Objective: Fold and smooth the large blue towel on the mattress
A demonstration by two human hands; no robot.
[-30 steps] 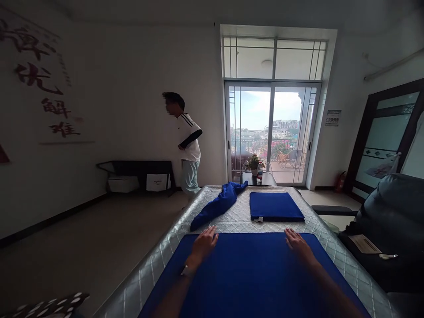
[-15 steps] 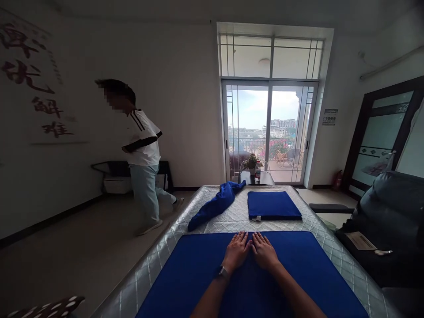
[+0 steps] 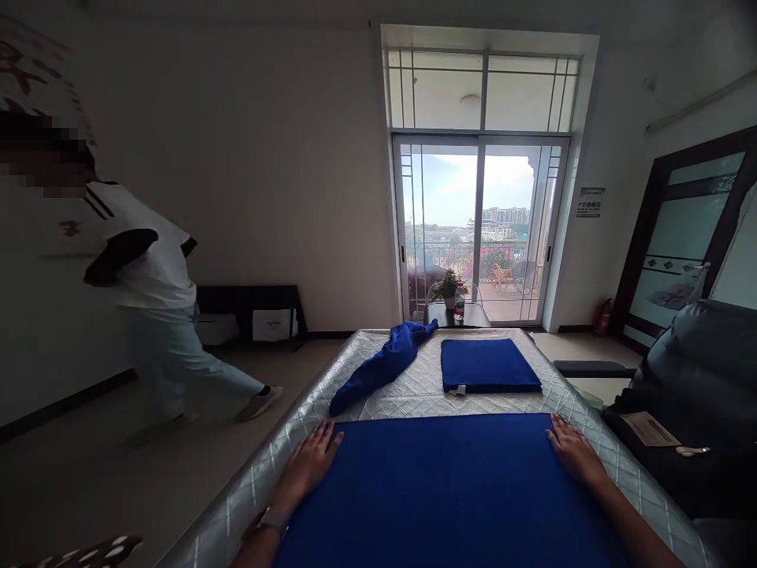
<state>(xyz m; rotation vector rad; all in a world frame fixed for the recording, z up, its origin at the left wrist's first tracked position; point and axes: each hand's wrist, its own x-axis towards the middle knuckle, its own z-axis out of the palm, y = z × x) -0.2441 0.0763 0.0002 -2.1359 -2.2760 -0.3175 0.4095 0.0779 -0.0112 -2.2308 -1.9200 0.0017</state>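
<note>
A large blue cloth (image 3: pixel 438 489) lies spread flat over the near part of the table with its silvery quilted cover (image 3: pixel 402 404). My left hand (image 3: pixel 311 457) rests flat at the cloth's far left corner, fingers stretched out. At the far right corner lies my right hand (image 3: pixel 573 450), also flat with its fingers extended. Neither hand holds anything. Beyond the spread cloth sits a folded blue cloth (image 3: pixel 490 365) with a small white label at its near edge. Left of that, a crumpled blue cloth (image 3: pixel 382 367) stretches diagonally.
A person (image 3: pixel 159 284) walks on the left side of the room. Behind the table stands a small dark table (image 3: pixel 473 315) with a potted plant (image 3: pixel 449 288) and a bottle (image 3: pixel 460 302). A black armchair (image 3: pixel 703 379) is close on the right.
My hands have slid apart from the middle of the cloth's far edge to its two far corners. The person has moved further left.
</note>
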